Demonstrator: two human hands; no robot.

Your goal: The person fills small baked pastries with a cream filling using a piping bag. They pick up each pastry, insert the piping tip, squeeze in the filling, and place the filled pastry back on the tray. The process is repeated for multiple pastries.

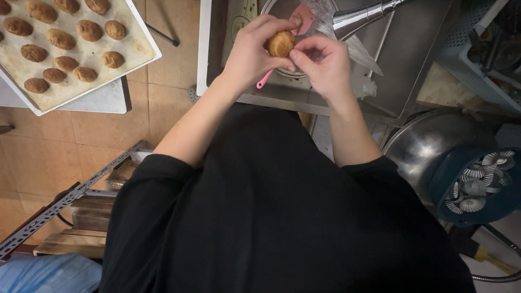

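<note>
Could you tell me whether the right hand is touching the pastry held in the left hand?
Touching: the head view shows the right hand pressing its fingertips against the pastry gripped by the left hand.

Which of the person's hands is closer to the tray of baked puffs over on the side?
Left. The left hand is on the tray's side; the right hand lies beyond it, farther away.

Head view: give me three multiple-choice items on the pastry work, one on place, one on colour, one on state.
1. Where is the tray of baked puffs?
A. upper left
B. lower right
C. behind the metal funnel

2. What colour is the spatula handle under the hands?
A. green
B. pink
C. black

3. How is the puff held?
A. lying on the tray
B. in the left hand only, the right hand hanging away
C. between both hands, the right hand touching it

A: tray fills that corner.
B: handle is pink.
C: fingers of both hands meet on it.
</note>
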